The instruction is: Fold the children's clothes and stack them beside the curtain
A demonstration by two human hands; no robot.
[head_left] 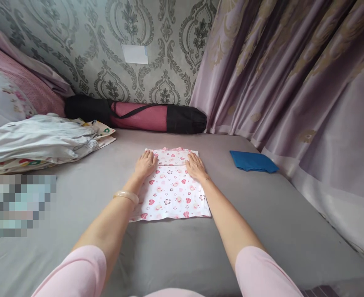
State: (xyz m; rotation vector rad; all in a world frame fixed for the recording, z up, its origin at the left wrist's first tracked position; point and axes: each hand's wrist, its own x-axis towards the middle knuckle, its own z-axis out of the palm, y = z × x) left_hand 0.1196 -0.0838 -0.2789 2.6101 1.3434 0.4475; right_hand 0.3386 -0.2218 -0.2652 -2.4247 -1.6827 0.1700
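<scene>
A white garment (172, 194) printed with red hearts and small flowers lies flat on the bed, its far end folded over into a band with a bit of pink trim at the edge. My left hand (146, 163) rests palm down on the left side of that folded band, fingers stretched forward. On the band's right side lies my right hand (196, 166), also flat with its fingers extended. Neither hand grips the cloth. Which kind of garment it is, I cannot tell.
A folded blue cloth (254, 161) lies to the right on the grey sheet (176, 255). Rumpled white clothing (42, 138) is heaped at the left, near a blurred-out patch. A black and maroon rolled bag (138, 116) lies along the wall, beside long curtains (262, 78).
</scene>
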